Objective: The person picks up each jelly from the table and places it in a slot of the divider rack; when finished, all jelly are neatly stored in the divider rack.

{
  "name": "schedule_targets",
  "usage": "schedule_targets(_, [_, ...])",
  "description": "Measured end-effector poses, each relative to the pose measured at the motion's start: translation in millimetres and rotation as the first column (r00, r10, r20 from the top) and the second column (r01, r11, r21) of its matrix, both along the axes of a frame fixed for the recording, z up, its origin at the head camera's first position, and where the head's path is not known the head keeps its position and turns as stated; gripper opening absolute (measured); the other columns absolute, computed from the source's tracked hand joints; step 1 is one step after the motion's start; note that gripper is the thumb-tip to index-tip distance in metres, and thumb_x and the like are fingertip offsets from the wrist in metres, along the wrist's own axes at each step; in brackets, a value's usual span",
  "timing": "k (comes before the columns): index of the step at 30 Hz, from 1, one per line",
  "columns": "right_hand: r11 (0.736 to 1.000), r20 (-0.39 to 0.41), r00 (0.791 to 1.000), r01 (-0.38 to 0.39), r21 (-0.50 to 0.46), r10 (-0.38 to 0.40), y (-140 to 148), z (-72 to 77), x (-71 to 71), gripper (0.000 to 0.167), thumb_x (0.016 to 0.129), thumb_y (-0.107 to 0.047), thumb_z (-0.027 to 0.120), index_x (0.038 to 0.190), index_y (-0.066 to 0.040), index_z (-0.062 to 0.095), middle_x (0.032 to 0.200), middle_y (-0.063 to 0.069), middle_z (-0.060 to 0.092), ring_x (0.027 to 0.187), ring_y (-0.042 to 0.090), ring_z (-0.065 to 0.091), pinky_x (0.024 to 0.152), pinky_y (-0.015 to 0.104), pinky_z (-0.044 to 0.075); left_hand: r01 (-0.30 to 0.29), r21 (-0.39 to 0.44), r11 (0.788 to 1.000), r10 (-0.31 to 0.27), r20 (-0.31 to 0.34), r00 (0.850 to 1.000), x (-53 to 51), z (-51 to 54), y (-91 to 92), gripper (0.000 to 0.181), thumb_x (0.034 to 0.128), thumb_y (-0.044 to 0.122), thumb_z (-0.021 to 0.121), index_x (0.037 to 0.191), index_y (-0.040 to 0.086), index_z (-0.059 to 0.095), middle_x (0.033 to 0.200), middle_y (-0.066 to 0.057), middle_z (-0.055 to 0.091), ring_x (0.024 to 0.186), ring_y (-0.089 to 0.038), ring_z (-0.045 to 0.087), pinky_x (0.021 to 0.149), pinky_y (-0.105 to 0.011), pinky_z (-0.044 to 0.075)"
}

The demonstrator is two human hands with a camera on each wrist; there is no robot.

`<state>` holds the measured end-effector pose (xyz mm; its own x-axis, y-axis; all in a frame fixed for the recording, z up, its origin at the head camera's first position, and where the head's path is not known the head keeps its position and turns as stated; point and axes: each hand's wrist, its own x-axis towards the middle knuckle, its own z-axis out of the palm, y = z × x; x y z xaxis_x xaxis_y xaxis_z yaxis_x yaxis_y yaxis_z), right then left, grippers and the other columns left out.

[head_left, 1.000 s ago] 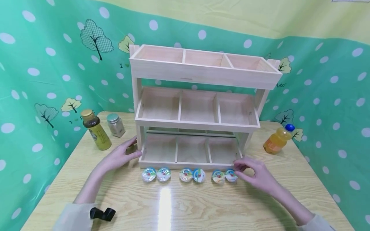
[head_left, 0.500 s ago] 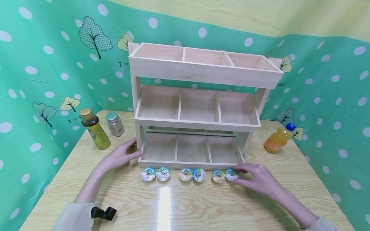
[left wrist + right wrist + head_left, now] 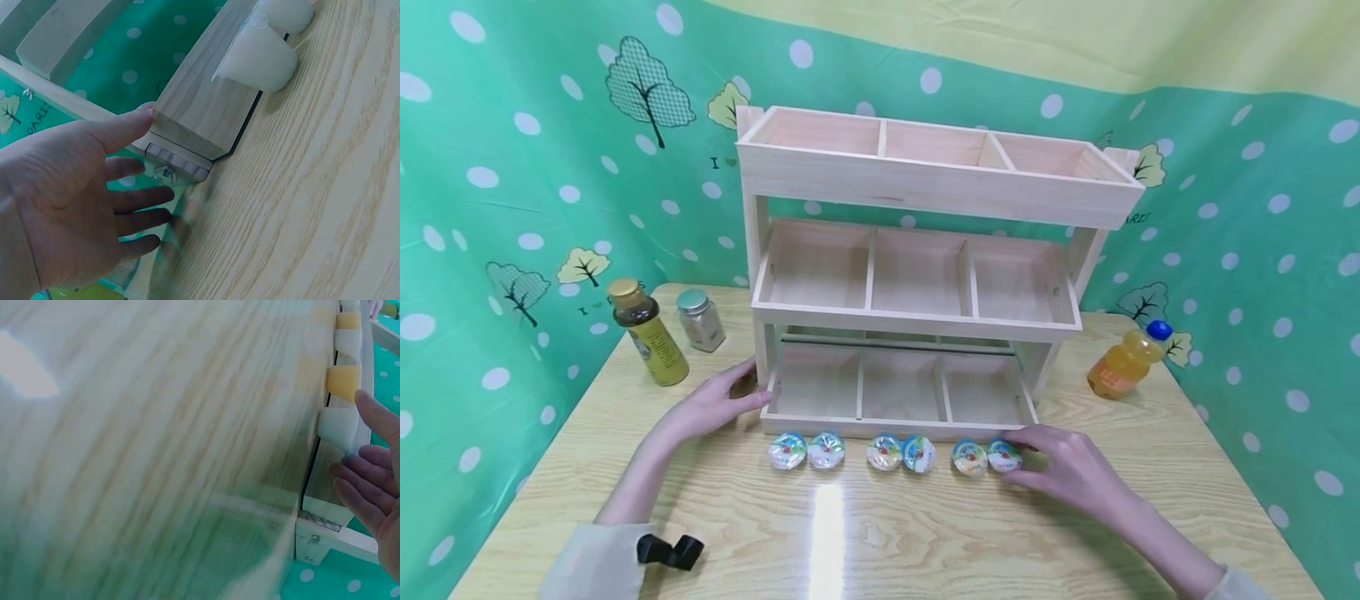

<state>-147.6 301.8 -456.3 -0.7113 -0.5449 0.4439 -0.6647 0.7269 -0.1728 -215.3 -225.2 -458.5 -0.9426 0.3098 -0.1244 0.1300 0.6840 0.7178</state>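
Note:
Against the lower left end of the wooden shelf rack (image 3: 820,318) rests my left hand (image 3: 711,406). In the left wrist view its thumb (image 3: 128,128) touches the front corner of the bottom bin, and the other fingers extend loosely past the end. My right hand (image 3: 1071,468) is at the rightmost jelly cup (image 3: 1004,456), thumb in front and index finger behind, pinching its lid edge. The right wrist view shows this white jelly cup (image 3: 337,425) between thumb and index finger, its other fingers loosely bent. Several jelly cups stand in pairs along the rack's front, including an orange jelly cup (image 3: 344,381).
A brown-capped bottle (image 3: 651,337) and a small jar (image 3: 702,321) with a green lid stand left of the rack. An orange drink bottle (image 3: 1127,362) stands to the right. A dotted green curtain (image 3: 1247,275) surrounds the wooden table (image 3: 752,533).
My right thumb and index finger have shifted slightly toward the table's front, around the rightmost jelly cup. My left hand stays at the rack's side. The head view has shifted slightly.

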Motion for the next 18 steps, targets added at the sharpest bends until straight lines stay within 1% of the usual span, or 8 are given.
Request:
schedule_targets(5, [1.0, 0.005, 1.0, 0.008, 0.013, -0.008, -2.1, -2.1, 0.4, 0.056, 0.063, -0.037, 0.096, 0.111, -0.013, 0.078, 0.102, 0.005, 0.081, 0.086, 0.02, 0.079, 0.072, 0.03, 0.065, -0.005, -0.006, 1.0, 0.005, 0.006, 1.0, 0.7, 0.1, -0.1, 0.084, 0.1023, 0.045, 0.06, 0.164, 0.004, 0.02, 0.166, -0.031, 0.024, 0.152, -0.054, 0.026, 0.121, -0.07, 0.027])
schedule_targets(10, [1.0, 0.031, 0.999, 0.021, 0.008, -0.021, -4.6, -3.0, 2.5, 0.06, 0.062, -0.033, 0.097, 0.114, -0.013, 0.078, 0.105, 0.005, 0.081, 0.089, 0.021, 0.079, 0.075, 0.033, 0.066, -0.003, -0.006, 1.0, 0.003, 0.011, 1.0, 1.2, -0.2, 0.4, 0.084, 0.1025, 0.045, 0.06, 0.164, 0.005, 0.02, 0.166, -0.03, 0.024, 0.152, -0.054, 0.026, 0.12, -0.071, 0.027])
schedule_targets(15, [0.997, 0.077, 0.995, 0.069, 0.019, -0.07, -8.3, -2.8, 6.3, 0.062, 0.061, -0.032, 0.098, 0.117, -0.013, 0.077, 0.109, 0.005, 0.079, 0.093, 0.023, 0.078, 0.078, 0.036, 0.066, 0.003, 0.006, 1.0, -0.003, 0.013, 1.0, 1.2, 1.4, 1.7, 0.083, 0.1025, 0.044, 0.061, 0.164, 0.005, 0.021, 0.167, -0.03, 0.024, 0.152, -0.054, 0.026, 0.12, -0.071, 0.028])
schedule_targets(18, [0.994, 0.108, 0.989, 0.099, 0.046, -0.104, -10.1, -2.1, 8.4, 0.064, 0.062, -0.034, 0.098, 0.119, -0.015, 0.077, 0.108, 0.002, 0.078, 0.092, 0.02, 0.077, 0.077, 0.034, 0.066, 0.006, 0.013, 1.0, -0.006, 0.011, 1.0, 1.3, 1.6, 1.8, 0.083, 0.1024, 0.044, 0.061, 0.164, 0.005, 0.021, 0.167, -0.03, 0.025, 0.152, -0.054, 0.026, 0.12, -0.071, 0.029])
